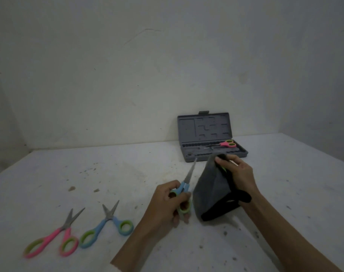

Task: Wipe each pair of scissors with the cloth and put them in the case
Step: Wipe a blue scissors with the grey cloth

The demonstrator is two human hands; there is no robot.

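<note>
My left hand point(167, 205) grips the handles of blue-and-green scissors point(187, 179), their closed blades pointing up toward the case. To their right, my right hand point(238, 175) pinches the top of a grey cloth point(212, 189) that hangs down to the table. An open grey case point(243, 154) stands at the back by the wall, with pink scissors point(227, 144) lying in its tray. On the table at front left lie pink-and-green scissors point(51, 235) and a second blue-and-green pair point(108, 224), both with blades parted.
The white table point(88, 173) is speckled with dirt and small crumbs. A plain wall rises behind it, and the table's right edge runs diagonally at far right.
</note>
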